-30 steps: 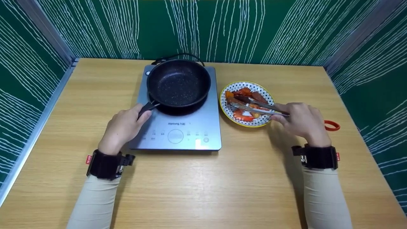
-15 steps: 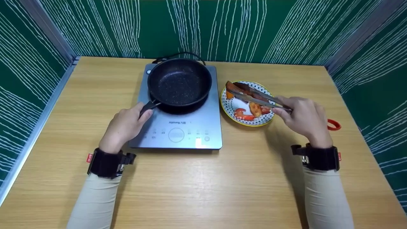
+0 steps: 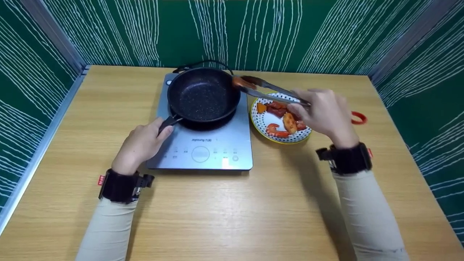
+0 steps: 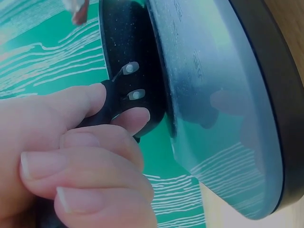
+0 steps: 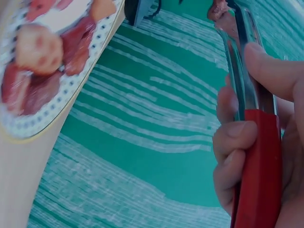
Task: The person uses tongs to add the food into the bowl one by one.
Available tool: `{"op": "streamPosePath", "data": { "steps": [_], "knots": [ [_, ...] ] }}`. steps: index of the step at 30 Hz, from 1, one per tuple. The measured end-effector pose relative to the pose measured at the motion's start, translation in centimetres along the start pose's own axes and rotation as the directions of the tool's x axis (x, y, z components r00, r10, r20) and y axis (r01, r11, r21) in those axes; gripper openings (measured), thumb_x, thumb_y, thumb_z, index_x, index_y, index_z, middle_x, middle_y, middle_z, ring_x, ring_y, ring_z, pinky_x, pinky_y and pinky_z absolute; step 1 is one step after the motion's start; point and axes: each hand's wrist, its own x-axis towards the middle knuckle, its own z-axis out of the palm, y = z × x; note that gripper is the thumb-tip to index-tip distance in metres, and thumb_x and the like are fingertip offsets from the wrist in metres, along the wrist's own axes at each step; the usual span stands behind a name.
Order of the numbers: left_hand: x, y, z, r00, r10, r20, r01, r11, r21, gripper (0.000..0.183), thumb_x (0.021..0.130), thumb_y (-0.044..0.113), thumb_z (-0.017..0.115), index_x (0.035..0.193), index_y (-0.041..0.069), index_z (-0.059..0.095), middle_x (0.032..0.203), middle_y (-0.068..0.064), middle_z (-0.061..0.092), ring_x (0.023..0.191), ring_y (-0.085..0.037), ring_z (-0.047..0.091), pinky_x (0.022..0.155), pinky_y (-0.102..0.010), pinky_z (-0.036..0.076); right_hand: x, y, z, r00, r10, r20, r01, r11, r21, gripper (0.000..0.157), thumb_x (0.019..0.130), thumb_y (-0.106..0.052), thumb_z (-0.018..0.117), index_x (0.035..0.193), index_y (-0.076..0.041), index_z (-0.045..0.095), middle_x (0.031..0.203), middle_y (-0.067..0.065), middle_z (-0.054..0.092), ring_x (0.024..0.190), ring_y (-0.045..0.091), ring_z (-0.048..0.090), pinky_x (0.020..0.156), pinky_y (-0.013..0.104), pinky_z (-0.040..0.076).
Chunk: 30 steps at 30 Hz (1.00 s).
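Observation:
My left hand (image 3: 143, 145) grips the black handle (image 3: 168, 123) of a dark speckled frying pan (image 3: 204, 96), which sits on the cooktop. In the left wrist view my fingers curl round that handle beside two rivets on the pan's wall. With my right hand (image 3: 326, 114) I hold metal tongs (image 3: 270, 97) with red grips (image 5: 261, 166). Their tips pinch a brownish-red piece of food (image 3: 242, 83), held up at the pan's right rim. Below the tongs stands a dotted plate (image 3: 256, 123) bearing a shrimp (image 3: 277, 131) and several other food pieces.
The pan stands on a flat silver induction cooktop (image 3: 232, 137), with a black cord (image 3: 214, 61) running behind it. All of it rests on a wooden table (image 3: 217, 210). Green walls (image 3: 326, 36) with white streaks rise at the back and both sides.
My right hand has lifted the piece of food from the plate with the tongs and carried it left to the pan's rim. My left hand keeps its hold on the handle.

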Motion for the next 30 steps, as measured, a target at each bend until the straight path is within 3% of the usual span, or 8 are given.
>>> {"op": "streamPosePath", "data": {
  "steps": [4, 9, 15, 25, 30],
  "knots": [
    [-0.1, -0.2, 0.1, 1.0, -0.014, 0.014, 0.014, 1.0, -0.007, 0.034, 0.115, 0.045, 0.042, 0.11, 0.011, 0.049, 0.081, -0.005, 0.04, 0.07, -0.026, 0.046, 0.063, -0.037, 0.032, 2.4, -1.6, 0.8, 0.998, -0.034, 0.044, 0.036, 0.999, -0.041, 0.043, 0.102, -0.041, 0.074, 0.139, -0.02, 0.071, 0.074, 0.008, 0.066, 0.054, 0.023, 0.05, 0.047, 0.035, 0.032],
    [-0.2, -0.3, 0.0, 1.0, -0.025, 0.008, 0.025, 1.0, -0.001, 0.033, 0.115, 0.044, 0.043, 0.11, 0.011, 0.049, 0.081, -0.006, 0.04, 0.072, -0.027, 0.047, 0.063, -0.038, 0.032, 5.0, -3.5, 2.3, 0.991, -0.059, 0.118, 0.068, 0.995, -0.075, 0.044, 0.102, -0.04, 0.073, 0.14, -0.021, 0.07, 0.086, 0.01, 0.074, 0.055, 0.024, 0.055, 0.047, 0.034, 0.037],
    [-0.1, -0.3, 0.0, 1.0, 0.014, -0.018, -0.014, 1.0, 0.016, 0.033, 0.115, 0.042, 0.044, 0.108, 0.01, 0.049, 0.078, -0.005, 0.039, 0.068, -0.027, 0.046, 0.061, -0.037, 0.031, 7.4, -5.1, 3.8, 0.986, -0.048, 0.162, 0.066, 0.992, -0.11, 0.047, 0.104, -0.046, 0.069, 0.141, -0.018, 0.069, 0.093, 0.011, 0.072, 0.061, 0.025, 0.054, 0.05, 0.035, 0.037],
    [0.0, -0.1, 0.1, 1.0, 0.0, -0.015, 0.0, 1.0, 0.006, 0.031, 0.116, 0.041, 0.044, 0.11, 0.011, 0.05, 0.079, -0.005, 0.039, 0.068, -0.027, 0.047, 0.061, -0.037, 0.031, 9.6, -6.3, 5.5, 0.983, -0.087, 0.161, 0.108, 0.987, -0.122, 0.046, 0.103, -0.047, 0.069, 0.138, -0.017, 0.072, 0.089, 0.009, 0.069, 0.068, 0.026, 0.054, 0.055, 0.038, 0.04],
    [0.1, 0.0, 0.2, 1.0, -0.001, -0.016, 0.001, 1.0, 0.006, 0.031, 0.116, 0.041, 0.044, 0.11, 0.011, 0.049, 0.078, -0.005, 0.039, 0.067, -0.027, 0.046, 0.061, -0.037, 0.031, 10.2, -6.5, 6.0, 0.98, -0.086, 0.181, 0.108, 0.987, -0.117, 0.046, 0.103, -0.044, 0.071, 0.139, -0.016, 0.071, 0.1, 0.011, 0.075, 0.074, 0.027, 0.058, 0.058, 0.039, 0.044]
  ]
}}
